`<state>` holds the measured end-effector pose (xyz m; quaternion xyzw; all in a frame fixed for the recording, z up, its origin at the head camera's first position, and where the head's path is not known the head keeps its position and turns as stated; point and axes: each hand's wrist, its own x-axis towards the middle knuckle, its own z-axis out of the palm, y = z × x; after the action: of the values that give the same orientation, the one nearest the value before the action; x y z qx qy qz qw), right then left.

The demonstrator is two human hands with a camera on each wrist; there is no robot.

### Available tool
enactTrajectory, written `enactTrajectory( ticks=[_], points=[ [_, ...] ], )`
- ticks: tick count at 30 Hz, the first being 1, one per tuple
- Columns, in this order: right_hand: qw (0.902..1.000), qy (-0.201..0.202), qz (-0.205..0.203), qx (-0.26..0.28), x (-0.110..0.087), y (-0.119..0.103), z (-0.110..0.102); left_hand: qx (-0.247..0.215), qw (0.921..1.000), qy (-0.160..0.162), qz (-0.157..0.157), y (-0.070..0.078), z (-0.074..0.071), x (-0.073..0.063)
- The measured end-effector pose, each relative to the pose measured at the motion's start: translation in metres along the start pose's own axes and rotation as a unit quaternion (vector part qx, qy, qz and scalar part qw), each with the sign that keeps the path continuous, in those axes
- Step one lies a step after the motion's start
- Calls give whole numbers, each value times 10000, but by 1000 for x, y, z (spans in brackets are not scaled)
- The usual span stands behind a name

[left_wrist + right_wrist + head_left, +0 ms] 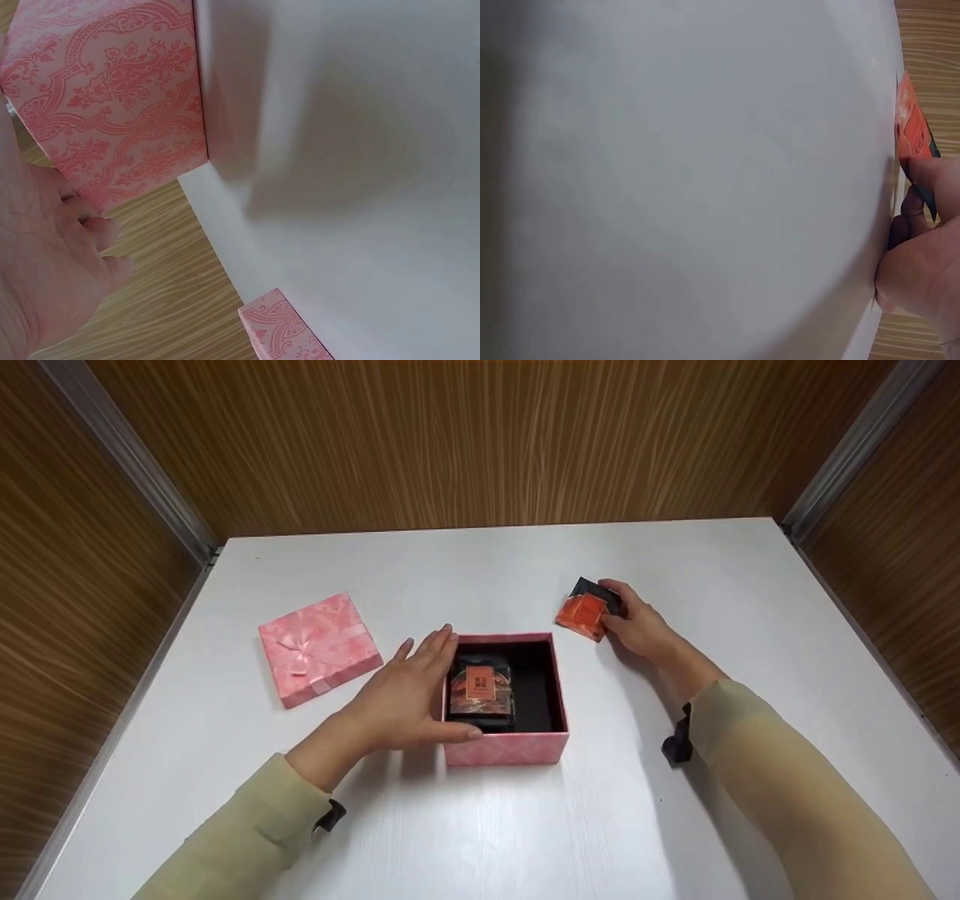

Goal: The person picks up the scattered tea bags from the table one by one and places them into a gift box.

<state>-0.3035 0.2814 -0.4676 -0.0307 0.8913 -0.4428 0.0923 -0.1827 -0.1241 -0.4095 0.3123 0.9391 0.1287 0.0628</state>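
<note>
Wood-panelled booth, white table (pixel 525 825)

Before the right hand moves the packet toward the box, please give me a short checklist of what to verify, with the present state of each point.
1. Right hand grips the packet: ok, fingers curl round it.
2. Left hand steadies the box: ok, straight fingers against its left wall.
3. Box open: ok, lid lies apart on the table.
4. Free room in the box: ok, one packet inside, right part bare.
5. Packet undamaged: cannot tell.

Left hand (pixel 409 694) flat, right hand (pixel 637 622) seemingly pinching
</note>
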Motion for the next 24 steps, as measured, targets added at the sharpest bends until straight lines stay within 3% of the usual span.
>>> enactTrajectory(
  ticks=[13,24],
  points=[
    [9985,323,-13,440,-1,-1,-2,45,10000,-3,17,0,-1,2],
    [9962,699,-423,303,-16,-12,-8,162,9999,-60,-6,1,-3,1]
  ],
)
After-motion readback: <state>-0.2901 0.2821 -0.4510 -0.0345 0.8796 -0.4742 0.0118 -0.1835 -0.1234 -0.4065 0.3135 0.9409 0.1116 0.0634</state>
